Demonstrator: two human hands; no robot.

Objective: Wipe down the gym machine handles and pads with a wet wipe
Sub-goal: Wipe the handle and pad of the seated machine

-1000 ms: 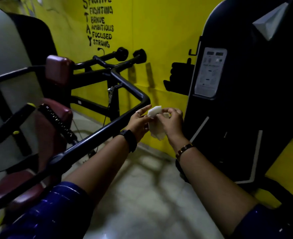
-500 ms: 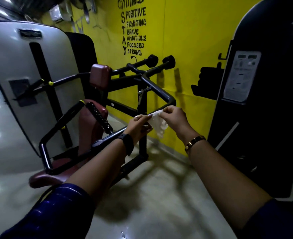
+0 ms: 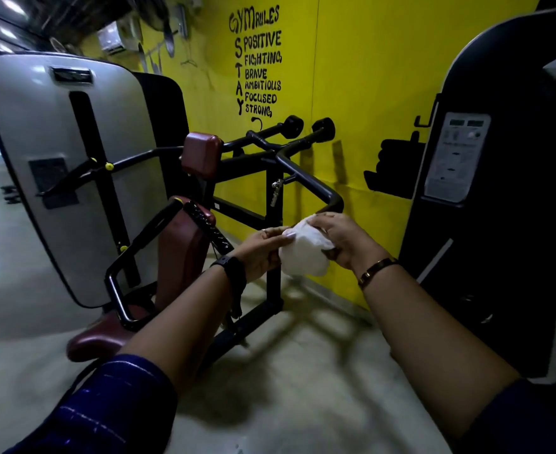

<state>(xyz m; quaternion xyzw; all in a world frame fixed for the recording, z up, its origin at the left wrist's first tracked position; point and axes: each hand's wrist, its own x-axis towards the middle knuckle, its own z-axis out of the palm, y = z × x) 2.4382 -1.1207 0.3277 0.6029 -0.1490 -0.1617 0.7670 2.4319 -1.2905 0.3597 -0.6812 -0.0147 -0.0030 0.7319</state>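
Observation:
A white wet wipe [image 3: 304, 257] hangs spread out between my two hands in front of the black gym machine frame [image 3: 306, 178]. My left hand [image 3: 263, 249] pinches its left edge and my right hand [image 3: 342, 239] grips its upper right part. Both hands are just below the bend of the black bar [image 3: 333, 201]. To the left are the ribbed black handle [image 3: 209, 229], the maroon upper pad [image 3: 201, 154], the maroon back pad [image 3: 180, 260] and the maroon seat [image 3: 98, 335]. Part of the frame is hidden behind my hands.
A grey weight-stack shroud [image 3: 41, 165] stands at left. A second black machine with a white label [image 3: 456, 155] fills the right. The yellow wall [image 3: 368, 77] with painted gym rules is behind. Pale floor [image 3: 302, 371] lies below my arms.
The view has pulled back and turned left, showing more of the machine. The wipe, earlier a small folded piece, is now unfolded wider between my hands.

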